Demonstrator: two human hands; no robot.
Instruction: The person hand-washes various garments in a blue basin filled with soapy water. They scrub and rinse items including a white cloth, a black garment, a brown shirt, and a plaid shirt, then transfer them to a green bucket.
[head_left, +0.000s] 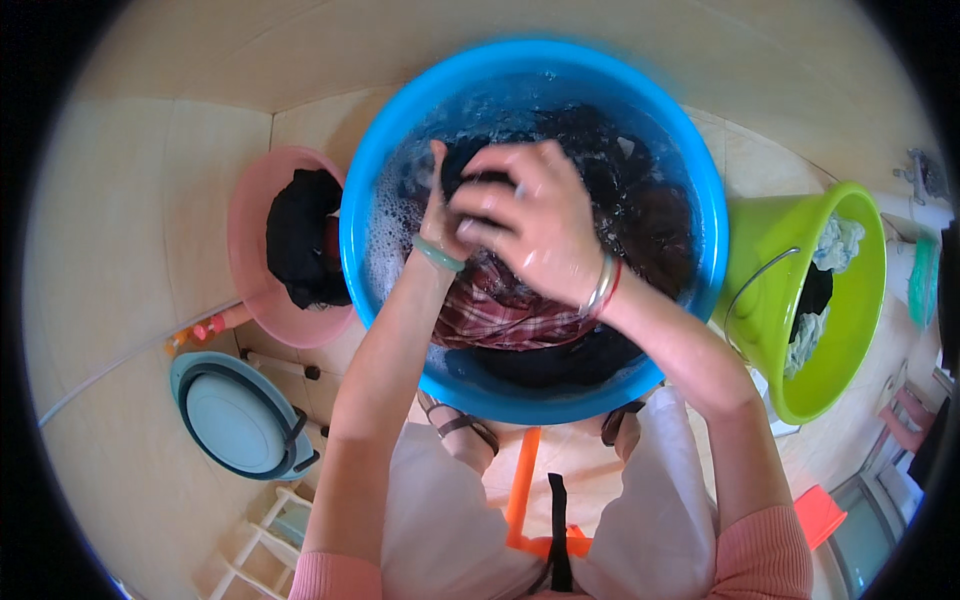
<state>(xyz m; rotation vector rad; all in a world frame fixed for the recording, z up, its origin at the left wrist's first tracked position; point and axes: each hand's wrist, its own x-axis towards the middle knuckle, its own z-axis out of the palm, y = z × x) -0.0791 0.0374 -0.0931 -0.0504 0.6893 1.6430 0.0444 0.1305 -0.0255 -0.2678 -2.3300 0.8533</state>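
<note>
The blue basin (pixel 540 407) is the reference for all positions. Both hands are located above its interior, slightly left of its centre. The right hand (pixel 540 215) crosses in front of the left hand (pixel 440 205). Right-hand fingers: bent, slightly apart, directed toward the basin's left side; motion blur makes it uncertain whether they pinch any cloth. Left-hand fingers: largely hidden behind the right hand; their state cannot be told.

A red plaid cloth (pixel 500 315) lies inside the basin, toward its near side, beneath the hands. Dark cloth (pixel 565 365) lies along the basin's near inner wall; more dark fabric lies in the water toward its far and right sides. White foam (pixel 385 230) lines its left inner side.

Left of the basin: a pink tub (pixel 250 310) containing a black cloth (pixel 293 240). Right of the basin: a lime-green bucket (pixel 765 230) containing pale cloths (pixel 838 243). Near-left of the basin: a light-blue washbowl (pixel 235 425).
</note>
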